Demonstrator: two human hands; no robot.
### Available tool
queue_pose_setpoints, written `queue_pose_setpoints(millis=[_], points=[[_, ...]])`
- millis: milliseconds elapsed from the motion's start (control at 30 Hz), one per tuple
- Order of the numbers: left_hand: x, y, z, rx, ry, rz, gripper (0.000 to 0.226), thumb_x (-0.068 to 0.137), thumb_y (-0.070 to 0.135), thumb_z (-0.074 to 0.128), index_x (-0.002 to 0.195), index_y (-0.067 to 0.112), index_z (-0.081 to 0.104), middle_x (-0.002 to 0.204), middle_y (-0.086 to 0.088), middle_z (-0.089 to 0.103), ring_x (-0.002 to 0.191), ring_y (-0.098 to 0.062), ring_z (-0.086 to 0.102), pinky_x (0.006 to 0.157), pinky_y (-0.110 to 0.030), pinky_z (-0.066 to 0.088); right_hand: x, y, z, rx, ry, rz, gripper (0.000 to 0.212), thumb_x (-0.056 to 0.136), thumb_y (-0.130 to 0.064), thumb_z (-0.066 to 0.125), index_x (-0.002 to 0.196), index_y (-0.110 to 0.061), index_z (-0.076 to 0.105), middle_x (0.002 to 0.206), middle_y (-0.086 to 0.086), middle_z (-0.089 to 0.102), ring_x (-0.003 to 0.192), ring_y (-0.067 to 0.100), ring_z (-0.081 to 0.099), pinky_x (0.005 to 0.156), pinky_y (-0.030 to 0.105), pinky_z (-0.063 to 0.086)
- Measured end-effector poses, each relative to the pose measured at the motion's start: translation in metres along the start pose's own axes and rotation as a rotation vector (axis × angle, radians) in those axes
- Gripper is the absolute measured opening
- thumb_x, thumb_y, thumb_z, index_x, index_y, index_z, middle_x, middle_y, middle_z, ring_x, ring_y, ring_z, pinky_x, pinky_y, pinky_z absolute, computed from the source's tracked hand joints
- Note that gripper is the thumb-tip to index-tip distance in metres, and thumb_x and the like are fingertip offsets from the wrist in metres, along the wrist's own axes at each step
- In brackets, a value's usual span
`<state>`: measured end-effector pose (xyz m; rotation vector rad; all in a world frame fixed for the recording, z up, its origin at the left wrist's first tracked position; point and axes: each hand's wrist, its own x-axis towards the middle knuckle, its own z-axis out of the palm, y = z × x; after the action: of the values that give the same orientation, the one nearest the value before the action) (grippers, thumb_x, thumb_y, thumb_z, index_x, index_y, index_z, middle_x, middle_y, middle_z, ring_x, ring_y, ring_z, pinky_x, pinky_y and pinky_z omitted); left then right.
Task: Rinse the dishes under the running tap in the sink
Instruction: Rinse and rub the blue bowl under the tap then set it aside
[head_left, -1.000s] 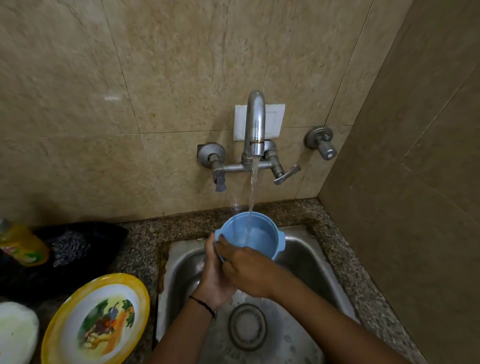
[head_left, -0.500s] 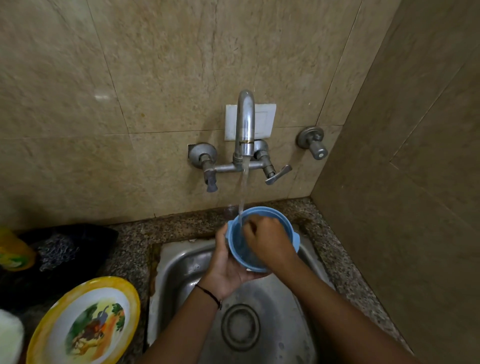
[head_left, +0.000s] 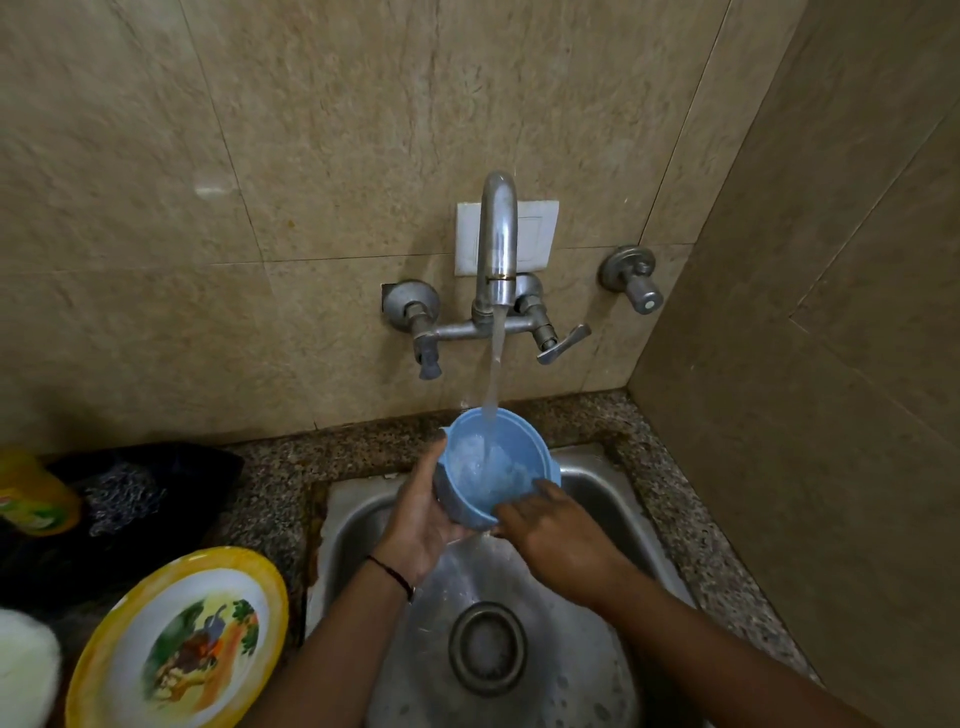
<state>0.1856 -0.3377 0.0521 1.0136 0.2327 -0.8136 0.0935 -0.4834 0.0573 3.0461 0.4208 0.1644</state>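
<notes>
A blue plastic bowl (head_left: 498, 462) is held over the steel sink (head_left: 618, 499), tilted toward me, and the stream from the wall tap (head_left: 497, 244) falls into it. My left hand (head_left: 423, 512) cups the bowl from the left and underneath, thumb up along its rim. My right hand (head_left: 556, 530) grips the bowl's near right edge with fingers curled over the rim. Water spills off the bowl's lower edge into the sink.
On the granite counter to the left lie a yellow-rimmed picture plate (head_left: 179, 642), a white dish (head_left: 26, 670) at the frame edge, a yellow soap bottle (head_left: 36, 499) and a steel scrubber (head_left: 122, 493) on a dark tray. The sink drain (head_left: 487, 647) is below. A tiled side wall stands close on the right.
My right hand has come out of the bowl's inside and now holds its near right rim. The bowl has tipped more toward me, and the stream now lands inside it.
</notes>
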Motion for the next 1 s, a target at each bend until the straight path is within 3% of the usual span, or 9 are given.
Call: queue_pose_setpoints(millis=[133,267,433,533,600,700,800,900,1000], points=[[-0.009,-0.030,0.009,-0.005,0.124,0.258,0.044,0.084,0.034,0.067,0.126,0.022,0.057,0.113,-0.010,0.071,0.098,-0.029,0.071,0.070,-0.039,0.058,0.021,-0.044,0.001,0.288,0.218,0.217,0.035,0.082,-0.020,0.041,0.108,-0.021,0.065,0.089,-0.004,0.072,0.079,0.011,0.068,0.072,0.025,0.053],[-0.009,-0.019,-0.006,0.213,0.298,0.358,0.027,0.088,0.018,0.060,0.115,0.021,0.067,0.112,-0.011,0.070,0.099,-0.028,0.067,0.086,-0.049,0.055,0.011,-0.049,-0.006,0.567,0.017,0.095,0.044,0.090,-0.009,0.046,0.132,-0.020,0.050,0.111,0.004,0.067,0.091,0.013,0.062,0.083,0.017,0.048],[-0.015,0.005,-0.025,0.307,0.210,0.256,0.015,0.086,0.016,0.062,0.093,0.022,0.073,0.102,-0.013,0.073,0.094,-0.034,0.069,0.074,-0.056,0.058,0.024,0.035,-0.001,0.009,0.003,-0.364,0.031,0.083,-0.013,0.057,0.112,-0.014,0.068,0.118,0.009,0.067,0.116,0.027,0.059,0.101,0.048,0.046],[-0.015,0.006,-0.026,0.303,0.212,0.213,0.011,0.086,0.018,0.062,0.091,0.020,0.072,0.096,-0.012,0.072,0.086,-0.030,0.069,0.068,-0.050,0.059,0.043,0.042,-0.014,-0.390,-0.180,-0.334,0.057,0.088,-0.022,0.057,0.141,-0.008,0.039,0.151,0.012,0.034,0.144,0.026,0.020,0.118,0.045,0.002],[-0.012,0.004,-0.028,0.242,0.236,0.209,0.016,0.083,0.025,0.065,0.096,0.017,0.072,0.100,-0.014,0.072,0.087,-0.030,0.070,0.068,-0.044,0.059,0.046,0.015,-0.020,-0.453,-0.269,-0.240,0.054,0.092,-0.023,0.051,0.141,-0.005,0.036,0.151,0.017,0.032,0.145,0.032,0.016,0.117,0.045,-0.002],[-0.012,-0.002,-0.034,0.148,0.235,0.140,0.041,0.079,0.048,0.066,0.106,0.017,0.069,0.103,-0.014,0.073,0.092,-0.032,0.069,0.072,-0.046,0.058,0.035,-0.030,-0.031,0.008,-0.422,-0.072,0.047,0.087,-0.032,0.050,0.128,-0.010,0.052,0.135,0.016,0.051,0.133,0.034,0.037,0.115,0.043,0.017],[-0.018,-0.011,-0.033,0.185,0.197,0.082,0.039,0.092,0.053,0.049,0.097,0.020,0.068,0.094,-0.010,0.073,0.082,-0.025,0.067,0.066,-0.037,0.056,0.040,-0.045,-0.046,0.434,-0.600,-0.010,0.046,0.096,-0.035,0.034,0.137,-0.016,0.045,0.148,0.006,0.038,0.138,0.022,0.028,0.114,0.036,0.017],[-0.021,-0.020,-0.031,0.195,0.211,0.085,0.041,0.093,0.054,0.047,0.102,0.019,0.066,0.099,-0.010,0.070,0.089,-0.027,0.066,0.078,-0.046,0.055,0.055,-0.044,-0.040,0.521,-0.654,0.043,0.043,0.094,-0.035,0.030,0.122,-0.014,0.056,0.136,0.013,0.050,0.123,0.028,0.043,0.101,0.037,0.033],[-0.019,-0.023,-0.030,0.194,0.211,0.055,0.046,0.090,0.058,0.049,0.105,0.019,0.067,0.103,-0.008,0.071,0.094,-0.026,0.067,0.076,-0.042,0.055,0.056,-0.034,-0.021,0.349,-0.474,0.139,0.044,0.094,-0.034,0.030,0.123,-0.014,0.057,0.136,0.013,0.051,0.128,0.030,0.039,0.107,0.037,0.023]])
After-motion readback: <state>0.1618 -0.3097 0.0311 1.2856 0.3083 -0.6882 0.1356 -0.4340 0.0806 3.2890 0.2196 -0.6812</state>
